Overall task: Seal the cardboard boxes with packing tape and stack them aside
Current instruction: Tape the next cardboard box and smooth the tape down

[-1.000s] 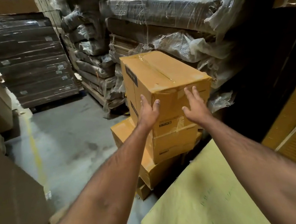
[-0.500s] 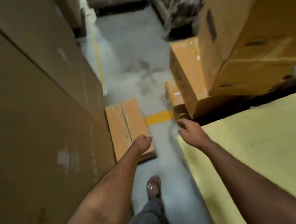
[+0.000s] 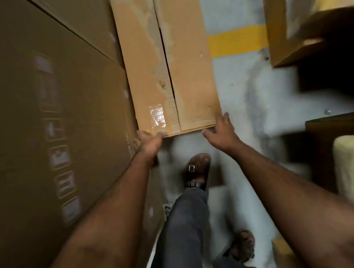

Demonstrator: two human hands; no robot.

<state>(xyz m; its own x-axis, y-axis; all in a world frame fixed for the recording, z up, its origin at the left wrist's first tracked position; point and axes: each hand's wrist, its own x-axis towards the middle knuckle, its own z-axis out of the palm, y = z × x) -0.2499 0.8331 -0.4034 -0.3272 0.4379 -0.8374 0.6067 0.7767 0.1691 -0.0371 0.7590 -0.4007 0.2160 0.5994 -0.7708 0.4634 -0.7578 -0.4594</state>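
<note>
1. Box [image 3: 166, 56]: upper centre of frame, on the floor [image 3: 240, 96], top flaps closed, seam untaped.
2. Left hand [image 3: 150, 144]: fingers curled round the box's near-left corner.
3. Right hand [image 3: 221, 129]: fingers spread, gripping the near-right corner.

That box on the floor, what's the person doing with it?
A person is bending over a cardboard box lying on the floor beside a big carton. The left hand grips its near left corner and the right hand holds the near right corner. The two top flaps meet down the middle with an open gap, so the box isn't taped shut yet. More boxes sit stacked off to the right.
</note>
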